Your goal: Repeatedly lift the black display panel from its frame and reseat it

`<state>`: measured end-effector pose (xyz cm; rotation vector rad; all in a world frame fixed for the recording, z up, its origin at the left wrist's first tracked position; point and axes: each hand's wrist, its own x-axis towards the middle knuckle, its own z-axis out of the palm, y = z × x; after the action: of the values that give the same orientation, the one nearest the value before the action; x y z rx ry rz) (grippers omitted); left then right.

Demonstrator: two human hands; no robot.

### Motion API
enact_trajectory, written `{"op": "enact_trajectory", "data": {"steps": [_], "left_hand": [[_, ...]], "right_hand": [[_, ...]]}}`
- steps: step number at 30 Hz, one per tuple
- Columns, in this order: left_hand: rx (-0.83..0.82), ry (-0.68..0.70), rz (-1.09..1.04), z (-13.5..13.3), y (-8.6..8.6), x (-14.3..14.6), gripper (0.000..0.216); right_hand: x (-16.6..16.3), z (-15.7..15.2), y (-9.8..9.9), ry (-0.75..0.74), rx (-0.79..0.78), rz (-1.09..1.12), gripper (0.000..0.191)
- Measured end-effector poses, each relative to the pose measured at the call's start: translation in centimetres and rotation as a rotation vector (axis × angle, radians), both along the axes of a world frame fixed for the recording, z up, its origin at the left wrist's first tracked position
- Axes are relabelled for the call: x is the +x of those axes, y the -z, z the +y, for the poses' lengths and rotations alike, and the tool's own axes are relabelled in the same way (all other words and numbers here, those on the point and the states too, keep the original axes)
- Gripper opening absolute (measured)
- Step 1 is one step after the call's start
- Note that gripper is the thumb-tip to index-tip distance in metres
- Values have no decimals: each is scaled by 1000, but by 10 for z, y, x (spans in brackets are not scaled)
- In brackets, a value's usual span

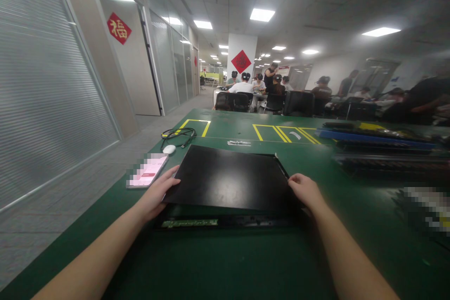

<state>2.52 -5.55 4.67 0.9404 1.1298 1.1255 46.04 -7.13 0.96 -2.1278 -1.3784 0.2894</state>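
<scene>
Panel [228, 176], black and flat, is between my hands, straight ahead at twelve o'clock from me, over the green surface [225, 267]. My left hand [163, 191] closes on its nine o'clock edge, thumb on top; my right hand [305, 190] pinches at its three o'clock edge, though I cannot tell whether it also takes the thin rim [281, 166] showing there. At the panel's six o'clock lies a black strip [260, 221], with a green board [191, 222] along it toward seven.

I judge the panel light for its breadth and fairly stiff, since it spans hand to hand with no clear sag. Its sheen suggests a smooth face that could slip or scratch, and so thin a sheet may crack if twisted. Opposite edges are the place to hold it, with pressure kept off the middle. The board looks more delicate; I would touch only its ends.

No brand or writing shows on the panel. At eleven o'clock, the red door sign [119, 28] carries a gold 福. The pillar sign [241, 61] at twelve is too unclear to read. At nine, the phone [151, 174] is partly masked by squares; the pale label [239, 143] at twelve, just beyond the panel, is illegible.
</scene>
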Motion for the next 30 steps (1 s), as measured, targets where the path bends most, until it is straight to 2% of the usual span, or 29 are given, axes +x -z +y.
{"op": "enact_trajectory", "data": {"steps": [10, 22, 30], "left_hand": [[-3, 11, 3, 0, 1, 1, 56], [8, 12, 4, 3, 5, -2, 55], [-22, -5, -6, 0, 1, 0, 59]], "right_hand": [[3, 1, 3, -10, -14, -15, 19], [4, 1, 2, 11, 11, 22, 14], [7, 2, 5, 12, 2, 55, 15]]}}
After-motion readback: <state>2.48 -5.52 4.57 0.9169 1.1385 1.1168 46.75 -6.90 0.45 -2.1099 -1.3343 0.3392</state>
